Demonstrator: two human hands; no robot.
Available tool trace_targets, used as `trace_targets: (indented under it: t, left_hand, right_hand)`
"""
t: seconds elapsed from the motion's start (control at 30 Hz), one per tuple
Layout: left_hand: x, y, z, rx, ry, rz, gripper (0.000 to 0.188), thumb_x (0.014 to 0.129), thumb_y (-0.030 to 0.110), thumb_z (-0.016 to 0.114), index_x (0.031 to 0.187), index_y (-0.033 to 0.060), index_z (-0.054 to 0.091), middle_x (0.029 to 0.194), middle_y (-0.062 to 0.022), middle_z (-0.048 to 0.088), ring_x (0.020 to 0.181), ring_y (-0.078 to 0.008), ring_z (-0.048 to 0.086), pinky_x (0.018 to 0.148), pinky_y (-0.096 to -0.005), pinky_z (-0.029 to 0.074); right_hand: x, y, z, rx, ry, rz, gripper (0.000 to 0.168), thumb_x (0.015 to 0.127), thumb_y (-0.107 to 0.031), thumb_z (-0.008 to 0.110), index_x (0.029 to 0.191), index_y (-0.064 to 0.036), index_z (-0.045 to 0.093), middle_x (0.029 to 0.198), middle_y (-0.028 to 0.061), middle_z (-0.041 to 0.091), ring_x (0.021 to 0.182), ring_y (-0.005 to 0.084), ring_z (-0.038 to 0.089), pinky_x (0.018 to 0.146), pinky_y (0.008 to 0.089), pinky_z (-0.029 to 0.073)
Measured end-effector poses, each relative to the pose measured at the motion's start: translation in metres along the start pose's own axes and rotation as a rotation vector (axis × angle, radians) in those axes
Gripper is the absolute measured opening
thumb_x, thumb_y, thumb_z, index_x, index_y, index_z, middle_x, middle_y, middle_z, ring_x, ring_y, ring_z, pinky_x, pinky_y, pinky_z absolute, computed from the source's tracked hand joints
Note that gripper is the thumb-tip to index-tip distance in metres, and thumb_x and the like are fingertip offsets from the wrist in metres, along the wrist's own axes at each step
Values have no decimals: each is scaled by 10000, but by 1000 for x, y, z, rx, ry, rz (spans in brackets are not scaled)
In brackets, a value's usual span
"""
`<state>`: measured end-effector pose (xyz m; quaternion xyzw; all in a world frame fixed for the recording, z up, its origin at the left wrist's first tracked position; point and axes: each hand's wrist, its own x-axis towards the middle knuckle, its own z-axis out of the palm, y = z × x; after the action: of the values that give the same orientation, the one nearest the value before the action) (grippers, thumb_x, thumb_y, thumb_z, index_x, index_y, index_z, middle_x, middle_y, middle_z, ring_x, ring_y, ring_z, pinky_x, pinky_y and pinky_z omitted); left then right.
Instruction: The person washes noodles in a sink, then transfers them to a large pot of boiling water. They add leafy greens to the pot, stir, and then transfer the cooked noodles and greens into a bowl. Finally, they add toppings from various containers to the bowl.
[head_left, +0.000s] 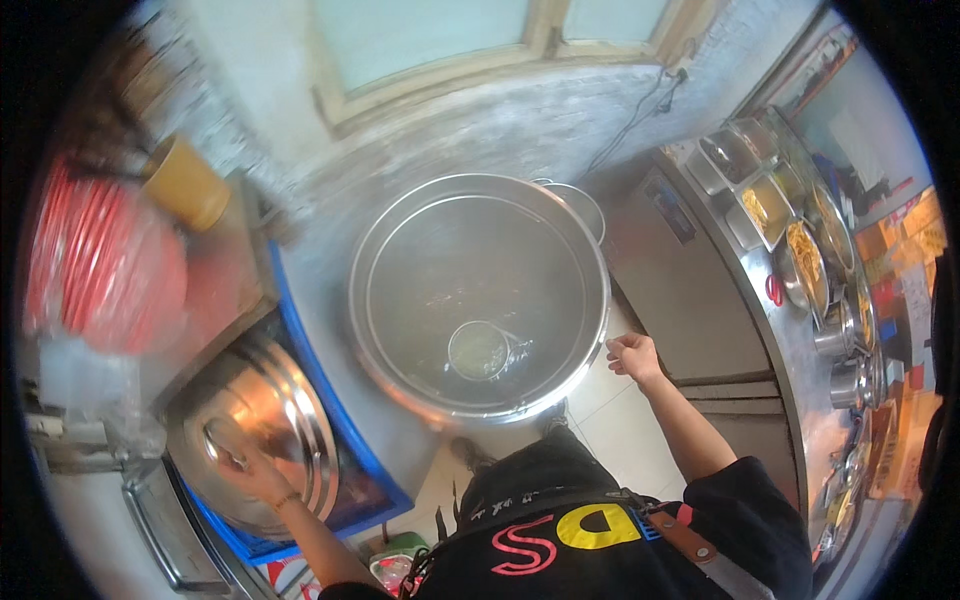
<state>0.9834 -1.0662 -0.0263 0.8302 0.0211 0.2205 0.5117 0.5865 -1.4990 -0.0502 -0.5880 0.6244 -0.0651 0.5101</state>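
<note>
Before me stands a large round stainless steel stockpot (491, 412) holding cloudy, steaming liquid (450, 255). A small round vessel (478, 350), perhaps a ladle bowl, sits in the liquid near the close side; whether it has a handle I cannot tell. To the left, my left hand (251, 469) is closed around the handle of a big shiny metal lid (292, 390), with some motion blur. The lid lies over a blue-edged crate or stand (375, 491). My right hand (634, 355) hangs just right of the pot's rim, fingers loosely curled, nothing visible in it.
A steel counter (757, 277) with food pans (769, 206) and bowls (806, 255) runs along the right. At the left are red plastic-wrapped items (97, 255) and a yellow-brown container (187, 184). Behind the pot rises a wall (465, 127) with a window (427, 37).
</note>
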Motion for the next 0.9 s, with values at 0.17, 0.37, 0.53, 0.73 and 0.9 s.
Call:
trace_targets:
  t: [0.17,0.37,0.53,0.73,0.9]
  left_hand:
    - [-139,87,52,-13,-403,-105,422,868,195,551,1194,-49,442,1201,-135,479,1098,-226,454,930,-326,373]
    - [-250,42,98,3,-398,-631,453,913,374,414,1173,4,430,1185,-115,469,1074,-251,454,907,-383,378]
    - [-227,43,73,17,-373,-737,560,903,430,397,1287,24,360,1296,-137,402,1148,-278,411,947,-398,359]
    - [-221,63,108,227,-185,-916,596,887,413,448,1325,26,333,1353,-128,362,1217,-279,366,1001,-392,306]
    - [-225,65,140,265,-183,-814,595,883,408,459,1325,29,336,1358,-124,359,1223,-276,362,1010,-390,293]
  right_hand:
    - [84,69,-31,148,-77,283,314,790,-220,600,923,64,590,754,155,644,569,201,618,496,299,516]
    - [235,158,-9,-127,-292,350,341,781,-287,554,802,44,636,767,181,648,647,254,644,590,352,522]
    - [330,209,57,-243,-336,189,387,793,-351,494,921,-22,653,983,165,632,971,301,568,884,326,423]
    - [397,299,181,-563,-617,-233,380,840,-294,489,1106,-35,569,1112,158,582,1037,250,544,920,288,401]
    - [421,359,270,-243,-507,-233,310,893,-234,421,1102,-39,542,1103,157,565,972,276,543,861,317,424]
